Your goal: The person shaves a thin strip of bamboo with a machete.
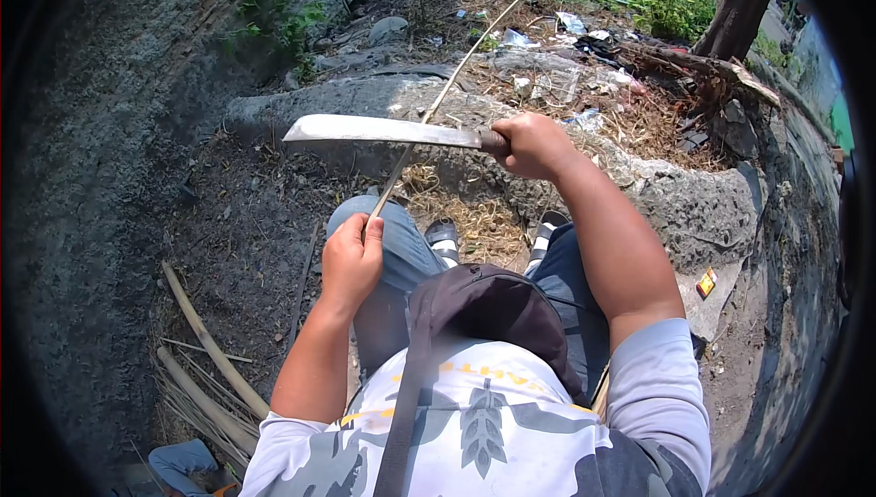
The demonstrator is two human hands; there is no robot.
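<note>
My right hand (534, 146) is closed around the handle of a machete (383, 129), whose broad pale blade points left. The blade lies across a long thin wooden strip (461, 70), which passes beneath it. Whether blade and strip touch, I cannot tell. Closed on the near end of that strip is my left hand (353, 260), thumb on top, above my left knee. From there the strip slants up and away to the right, past the stone ledge.
A rough stone ledge (265, 112) runs ahead of my feet, with wood shavings (474, 228) between them. Long strips (205, 333) lie at lower left, near another person's leg (182, 465). A wall (91, 132) rises on the left. A tree trunk (741, 9) and litter stand farther off.
</note>
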